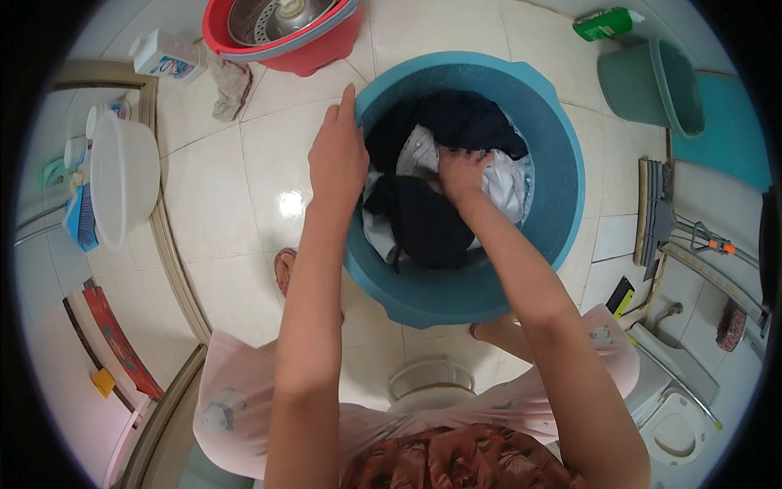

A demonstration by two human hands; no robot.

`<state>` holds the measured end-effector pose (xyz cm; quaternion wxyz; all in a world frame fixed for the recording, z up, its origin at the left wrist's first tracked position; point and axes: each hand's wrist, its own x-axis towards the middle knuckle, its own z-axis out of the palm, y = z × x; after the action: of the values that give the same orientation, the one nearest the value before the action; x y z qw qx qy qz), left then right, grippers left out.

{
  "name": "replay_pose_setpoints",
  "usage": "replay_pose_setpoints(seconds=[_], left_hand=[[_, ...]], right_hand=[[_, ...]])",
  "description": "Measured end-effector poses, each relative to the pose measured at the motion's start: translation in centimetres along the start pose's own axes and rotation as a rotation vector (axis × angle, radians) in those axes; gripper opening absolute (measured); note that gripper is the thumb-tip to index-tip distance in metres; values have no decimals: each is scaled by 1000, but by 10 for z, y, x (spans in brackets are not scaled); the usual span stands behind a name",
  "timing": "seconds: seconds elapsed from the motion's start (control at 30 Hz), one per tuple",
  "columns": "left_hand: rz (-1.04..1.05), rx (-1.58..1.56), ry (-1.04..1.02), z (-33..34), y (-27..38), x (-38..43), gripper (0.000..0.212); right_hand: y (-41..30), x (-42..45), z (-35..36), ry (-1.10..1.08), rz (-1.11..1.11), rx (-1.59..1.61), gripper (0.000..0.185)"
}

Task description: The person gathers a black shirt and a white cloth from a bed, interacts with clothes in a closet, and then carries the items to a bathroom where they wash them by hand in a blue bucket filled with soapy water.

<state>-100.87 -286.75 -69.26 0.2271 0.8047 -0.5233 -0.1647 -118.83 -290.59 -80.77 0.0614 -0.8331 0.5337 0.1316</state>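
A large blue plastic tub (568, 202) stands on the tiled floor before me, with dark cloth (464, 122) and white cloth (504, 183) in sudsy water. My left hand (339, 156) rests at the tub's left rim, its index finger extended along the outside; whether it grips the rim is unclear. Inside the tub, my right hand (461, 171) presses into the wet laundry near the middle, its fingertips partly hidden between the white cloth and the dark cloth above. A second dark bundle (427, 223) lies just below and left of that hand.
A red mop bucket (311, 55) with a metal spinner stands beyond the tub. White bottle (168, 58) and rag (231, 85) lie upper left; green bottle (605, 24) and grey-green bin (641, 85) upper right. A sponge mop head (657, 214) is at right, a white basin (125, 177) at left.
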Motion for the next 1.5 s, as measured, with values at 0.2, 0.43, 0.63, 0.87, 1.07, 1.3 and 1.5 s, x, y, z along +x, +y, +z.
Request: replay_pose_setpoints(seconds=[0.2,0.43,0.63,0.87,1.07,1.3,1.5], left_hand=[[70,-10,54,1,2,-2,53],[-196,-129,193,0,1,-137,59],[-142,-157,256,-11,33,-173,54],[-111,-168,118,-27,46,-166,52],[-137,13,171,-9,26,-158,60],[-292,-107,263,18,20,-148,66],[-288,-167,276,24,18,-148,63]], right_hand=[[22,28,12,-89,72,169,41],[50,-16,-98,-119,-249,623,43],[54,-86,-166,-354,-353,289,82],[53,-71,-105,3,-492,257,110],[33,0,-69,15,-318,135,108],[5,41,-10,-128,-243,-52,74],[29,49,-28,34,-297,339,47]])
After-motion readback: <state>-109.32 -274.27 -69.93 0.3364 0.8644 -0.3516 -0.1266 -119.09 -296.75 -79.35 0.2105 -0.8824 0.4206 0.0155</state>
